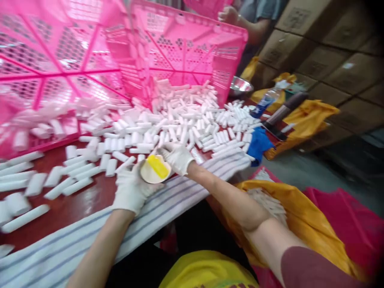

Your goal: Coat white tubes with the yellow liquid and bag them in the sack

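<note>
My left hand (130, 187), in a white glove, is wrapped round the side of a small round cream-coloured cup (147, 174). A bright yellow strip (158, 166) lies across the cup's opening. My right hand (177, 157), also gloved, is at the cup's right rim with its fingers curled together. Whether it pinches the rim or a small piece is too blurred to tell. Just beyond both hands lie many short white cylinders (180, 116), heaped and scattered on the dark red table (87, 200). A striped towel (168, 196) runs along the near edge, under the hands.
Pink perforated baskets (192, 44) lie tipped on their sides behind the heap. At right are a metal bowl (241, 85), a bottle (268, 100), a blue cloth (259, 146) and a yellow sack (294, 200). Cartons (324, 60) are stacked behind; another person's hand (228, 15) shows at the top.
</note>
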Demonstrator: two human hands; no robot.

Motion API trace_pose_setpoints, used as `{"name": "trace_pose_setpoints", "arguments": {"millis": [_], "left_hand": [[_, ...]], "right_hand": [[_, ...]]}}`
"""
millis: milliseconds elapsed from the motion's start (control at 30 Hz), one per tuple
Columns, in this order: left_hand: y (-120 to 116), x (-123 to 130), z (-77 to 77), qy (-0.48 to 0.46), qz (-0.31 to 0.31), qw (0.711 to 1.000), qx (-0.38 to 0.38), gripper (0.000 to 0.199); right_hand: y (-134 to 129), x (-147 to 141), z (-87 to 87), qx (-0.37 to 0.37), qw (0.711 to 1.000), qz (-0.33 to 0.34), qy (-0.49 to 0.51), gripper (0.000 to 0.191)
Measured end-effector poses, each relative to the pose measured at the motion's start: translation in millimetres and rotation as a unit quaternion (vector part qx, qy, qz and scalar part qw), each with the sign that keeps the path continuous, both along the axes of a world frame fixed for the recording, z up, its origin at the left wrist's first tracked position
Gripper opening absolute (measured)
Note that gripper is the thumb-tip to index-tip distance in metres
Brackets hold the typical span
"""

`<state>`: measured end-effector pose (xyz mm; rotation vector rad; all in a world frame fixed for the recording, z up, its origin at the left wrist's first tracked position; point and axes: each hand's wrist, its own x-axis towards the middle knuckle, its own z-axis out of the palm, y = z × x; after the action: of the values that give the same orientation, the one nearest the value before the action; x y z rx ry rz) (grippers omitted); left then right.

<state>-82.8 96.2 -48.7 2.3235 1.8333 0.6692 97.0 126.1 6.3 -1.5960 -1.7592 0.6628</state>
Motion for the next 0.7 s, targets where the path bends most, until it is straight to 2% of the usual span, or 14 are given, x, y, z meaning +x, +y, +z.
{"name": "trace_pose_setpoints", "arguments": {"millis": [67, 133, 200, 267, 367, 433, 533, 700], "left_hand": [[0, -1, -1.4, 0.004, 0.009, 1.0, -0.006, 0.108], [0, -2, -0.5, 0.01, 0.019, 1.0, -0.016, 0.11], [-1, -1, 2.0, 0.007, 0.034, 0.999, -0.032, 0.113], [-2, 0, 4.7, -0.003, 0.045, 0.998, -0.046, 0.116], [-3, 1, 7.1, -0.013, 0.048, 0.997, -0.06, 0.115], [-3, 0, 7.3, -0.017, 0.046, 0.996, -0.07, 0.114], [-3, 0, 6.7, -0.028, 0.051, 0.996, -0.068, 0.113], [-3, 0, 6.7, -0.024, 0.047, 0.996, -0.066, 0.11]], "right_hand": [[5, -1, 0.1, 0.004, 0.999, 0.007, 0.031, 0.027], [7, -1, -0.1, -0.004, 0.997, -0.035, 0.068, 0.026], [7, -2, 0.7, -0.014, 0.993, -0.059, 0.1, 0.034], [7, -6, 1.9, -0.023, 0.988, -0.031, 0.152, 0.04], [10, -14, 1.7, -0.049, 0.971, 0.045, 0.231, 0.034], [14, -16, -1.6, -0.074, 0.955, 0.053, 0.281, 0.037], [20, -10, -11.5, -0.13, 0.912, 0.007, 0.388, 0.038], [19, 7, -27.6, -0.215, 0.806, -0.043, 0.55, 0.032]]}}
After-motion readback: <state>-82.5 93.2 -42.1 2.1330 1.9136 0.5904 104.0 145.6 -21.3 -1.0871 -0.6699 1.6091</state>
